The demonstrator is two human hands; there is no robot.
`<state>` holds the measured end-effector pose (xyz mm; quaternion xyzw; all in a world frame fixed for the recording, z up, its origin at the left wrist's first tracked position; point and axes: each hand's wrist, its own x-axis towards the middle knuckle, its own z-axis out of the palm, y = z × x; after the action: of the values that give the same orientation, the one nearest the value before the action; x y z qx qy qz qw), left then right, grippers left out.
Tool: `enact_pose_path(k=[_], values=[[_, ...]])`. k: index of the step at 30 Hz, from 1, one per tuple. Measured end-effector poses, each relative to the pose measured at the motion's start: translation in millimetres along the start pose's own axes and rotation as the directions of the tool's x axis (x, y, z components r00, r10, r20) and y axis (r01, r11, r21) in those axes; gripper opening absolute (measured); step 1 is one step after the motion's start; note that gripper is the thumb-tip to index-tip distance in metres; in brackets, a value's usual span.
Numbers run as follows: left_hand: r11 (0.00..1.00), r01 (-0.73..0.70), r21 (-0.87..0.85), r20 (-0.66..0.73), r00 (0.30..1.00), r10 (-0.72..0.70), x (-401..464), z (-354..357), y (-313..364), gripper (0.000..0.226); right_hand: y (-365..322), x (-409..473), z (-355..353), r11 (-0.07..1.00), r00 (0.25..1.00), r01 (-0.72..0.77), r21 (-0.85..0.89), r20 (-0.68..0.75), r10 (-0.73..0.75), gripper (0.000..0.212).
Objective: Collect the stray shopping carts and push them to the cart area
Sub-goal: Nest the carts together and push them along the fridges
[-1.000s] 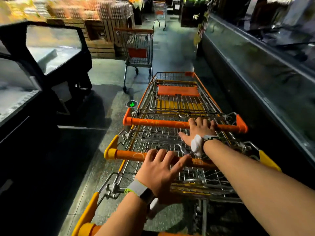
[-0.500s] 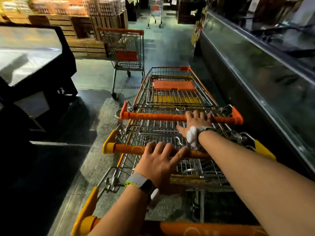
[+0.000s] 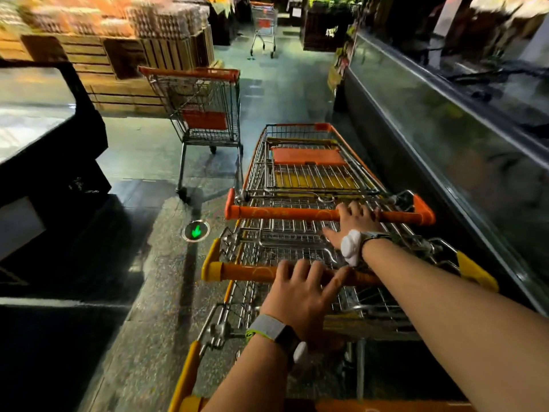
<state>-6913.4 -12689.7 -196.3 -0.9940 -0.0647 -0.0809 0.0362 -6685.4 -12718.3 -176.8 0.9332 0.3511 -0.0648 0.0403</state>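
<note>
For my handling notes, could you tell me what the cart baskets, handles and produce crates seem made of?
Baskets: bare metal wire, probably steel; a shiny silver grid.
Handles: smooth orange covering, likely plastic over a bar; yellow end caps on one.
Crates: unpainted wood slats, grain and gaps visible, though blurred.

Ahead of you stood the nested carts (image 3: 309, 173), the freezer case (image 3: 445, 138) along their right; a stray cart (image 3: 205, 114) stood ahead-left, before the crates (image 3: 124, 63).
</note>
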Motion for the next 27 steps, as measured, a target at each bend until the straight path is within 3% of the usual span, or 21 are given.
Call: enact_pose_path(k=[9, 13, 22, 25, 27], values=[[1.000, 0.009, -0.012, 0.016, 1.000, -0.009, 121.9, 21.0, -48.1, 0.123, 22.4, 128.2, -23.0, 1.000, 1.000, -0.018, -0.005, 0.012, 0.018, 0.066], [0.999, -0.015, -0.031, -0.043, 0.999, 0.014, 175.6, 34.8, -73.1, 0.115, 31.1, 187.1, -31.6, 0.999, 1.000, -0.025, -0.028, -0.004, 0.025, 0.071], [1.000, 0.020, -0.013, -0.037, 0.999, -0.020, 243.1, 48.5, -95.3, 0.116, 45.5, 256.7, -49.8, 1.000, 0.994, -0.023, -0.008, 0.106, 0.024, 0.070], [0.998, 0.025, -0.057, 0.066, 0.998, -0.021, 258.3, 44.5, -100.8, 0.114, 47.8, 269.2, -59.8, 0.999, 0.988, -0.026, -0.037, 0.153, 0.031, 0.073], [0.991, 0.025, -0.134, 0.169, 0.986, -0.002, 272.1, 34.5, -107.5, 0.095, 47.9, 284.2, -70.2, 0.998, 0.978, -0.038, -0.053, 0.203, 0.048, 0.076]])
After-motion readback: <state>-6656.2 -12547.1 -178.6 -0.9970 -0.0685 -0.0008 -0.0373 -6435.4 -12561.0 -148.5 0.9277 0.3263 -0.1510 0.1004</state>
